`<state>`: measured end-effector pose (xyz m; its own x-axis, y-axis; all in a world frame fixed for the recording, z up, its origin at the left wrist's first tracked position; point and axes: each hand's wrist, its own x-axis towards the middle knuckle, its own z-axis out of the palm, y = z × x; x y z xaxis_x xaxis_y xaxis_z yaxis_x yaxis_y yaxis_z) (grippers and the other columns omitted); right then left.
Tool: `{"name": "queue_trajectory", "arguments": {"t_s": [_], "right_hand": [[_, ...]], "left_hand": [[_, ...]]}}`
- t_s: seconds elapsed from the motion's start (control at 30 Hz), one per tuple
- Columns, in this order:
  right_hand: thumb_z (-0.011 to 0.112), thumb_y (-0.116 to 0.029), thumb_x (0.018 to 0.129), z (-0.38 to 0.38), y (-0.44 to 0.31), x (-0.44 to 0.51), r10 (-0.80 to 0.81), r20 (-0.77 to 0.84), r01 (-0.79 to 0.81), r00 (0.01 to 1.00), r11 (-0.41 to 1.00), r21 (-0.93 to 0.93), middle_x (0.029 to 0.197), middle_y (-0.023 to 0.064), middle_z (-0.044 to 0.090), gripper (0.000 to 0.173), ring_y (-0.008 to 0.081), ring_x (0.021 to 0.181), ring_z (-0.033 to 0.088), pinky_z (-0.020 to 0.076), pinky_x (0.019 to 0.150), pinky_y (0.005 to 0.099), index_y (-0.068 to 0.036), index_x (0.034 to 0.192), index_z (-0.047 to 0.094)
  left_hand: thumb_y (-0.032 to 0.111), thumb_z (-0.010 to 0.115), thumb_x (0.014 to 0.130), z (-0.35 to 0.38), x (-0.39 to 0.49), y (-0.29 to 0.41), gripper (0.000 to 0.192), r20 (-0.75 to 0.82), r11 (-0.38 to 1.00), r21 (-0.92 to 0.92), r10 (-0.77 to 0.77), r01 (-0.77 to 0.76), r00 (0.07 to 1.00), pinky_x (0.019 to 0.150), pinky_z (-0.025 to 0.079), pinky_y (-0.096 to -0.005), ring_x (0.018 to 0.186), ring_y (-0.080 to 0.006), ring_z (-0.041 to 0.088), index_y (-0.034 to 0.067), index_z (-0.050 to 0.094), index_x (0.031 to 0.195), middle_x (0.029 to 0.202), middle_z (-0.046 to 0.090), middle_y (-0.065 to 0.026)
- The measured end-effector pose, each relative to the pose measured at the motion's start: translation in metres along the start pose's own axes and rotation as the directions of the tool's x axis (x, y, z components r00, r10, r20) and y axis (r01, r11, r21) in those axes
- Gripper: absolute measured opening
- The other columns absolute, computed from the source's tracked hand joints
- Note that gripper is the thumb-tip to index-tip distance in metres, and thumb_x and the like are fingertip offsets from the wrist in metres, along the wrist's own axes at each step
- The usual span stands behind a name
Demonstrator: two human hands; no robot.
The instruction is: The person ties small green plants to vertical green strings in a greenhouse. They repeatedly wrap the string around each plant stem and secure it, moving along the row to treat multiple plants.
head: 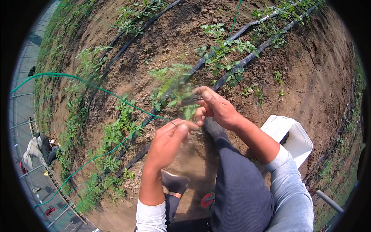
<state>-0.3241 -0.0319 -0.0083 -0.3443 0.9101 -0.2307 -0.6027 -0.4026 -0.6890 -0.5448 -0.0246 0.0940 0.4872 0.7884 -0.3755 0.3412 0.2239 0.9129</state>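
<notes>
My left hand pinches a green twine between thumb and fingers. The twine runs up and away to the left, and a second green strand drops to the lower left from the same spot. Slightly higher, my right hand grips a small dark clip-like piece, blurred, so its exact kind cannot be told. Both hands are close together but apart, above a leafy tomato-like seedling growing beside a black drip tape. The right fingers partly hide its lower leaves.
A white plastic container lies on the soil right of my right forearm. Between my feet is a red round object. More seedlings line the drip tapes. A metal pole juts in at lower right. Another person is at far left.
</notes>
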Motion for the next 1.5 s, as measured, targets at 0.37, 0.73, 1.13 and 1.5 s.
{"name": "queue_trajectory", "arguments": {"t_s": [0.37, 0.73, 1.13, 1.5], "right_hand": [[0.067, -0.044, 0.111, 0.002, -0.02, -0.065, 0.062, 0.194, -0.04, 0.979, 0.993, -0.114, 0.092, 0.0026, 0.062, 0.05, 0.0096, 0.07, 0.056, 0.0462, 0.065, 0.0275, -0.003, 0.135, 0.054], [0.077, -0.014, 0.105, -0.058, -0.032, -0.052, -0.26, -0.164, -0.003, 0.951, 0.525, -0.851, 0.087, 0.0102, 0.075, 0.031, 0.0131, 0.075, 0.069, 0.0534, 0.067, 0.0312, -0.001, 0.122, 0.055], [0.077, -0.012, 0.104, -0.072, 0.008, -0.026, -0.377, -0.095, 0.189, 0.921, 0.648, -0.738, 0.095, 0.0138, 0.08, 0.031, 0.0155, 0.087, 0.077, 0.0585, 0.074, 0.0317, 0.001, 0.122, 0.056], [0.085, -0.018, 0.095, -0.094, 0.01, 0.0, -0.427, 0.181, 0.209, 0.886, 0.018, -0.978, 0.084, 0.018, 0.071, 0.033, 0.0399, 0.077, 0.072, 0.0572, 0.068, 0.0465, -0.001, 0.111, 0.063]], "left_hand": [[0.043, 0.057, 0.116, -0.043, -0.085, 0.005, 0.05, -0.341, 0.917, -0.285, 0.175, -0.279, 0.924, 0.073, 0.054, -0.0372, 0.081, -0.0245, 0.068, -0.003, 0.07, 0.102, 0.096, 0.067, -0.0164], [0.042, 0.052, 0.119, -0.022, 0.04, 0.021, 0.052, -0.271, 0.953, -0.264, 0.075, -0.149, 0.96, 0.088, 0.058, -0.0334, 0.091, -0.0158, 0.071, -0.004, 0.075, 0.122, 0.099, 0.076, -0.0093], [0.042, 0.055, 0.117, -0.051, 0.093, -0.006, 0.047, -0.393, 0.914, -0.363, 0.026, -0.181, 0.919, 0.09, 0.061, -0.0371, 0.092, -0.0183, 0.071, -0.001, 0.072, 0.123, 0.102, 0.075, -0.0101], [0.04, 0.054, 0.119, -0.024, 0.083, 0.0, 0.049, -0.328, 0.964, -0.146, 0.165, -0.223, 0.93, 0.088, 0.059, -0.035, 0.089, -0.0177, 0.072, -0.004, 0.075, 0.115, 0.098, 0.077, -0.0103]]}}
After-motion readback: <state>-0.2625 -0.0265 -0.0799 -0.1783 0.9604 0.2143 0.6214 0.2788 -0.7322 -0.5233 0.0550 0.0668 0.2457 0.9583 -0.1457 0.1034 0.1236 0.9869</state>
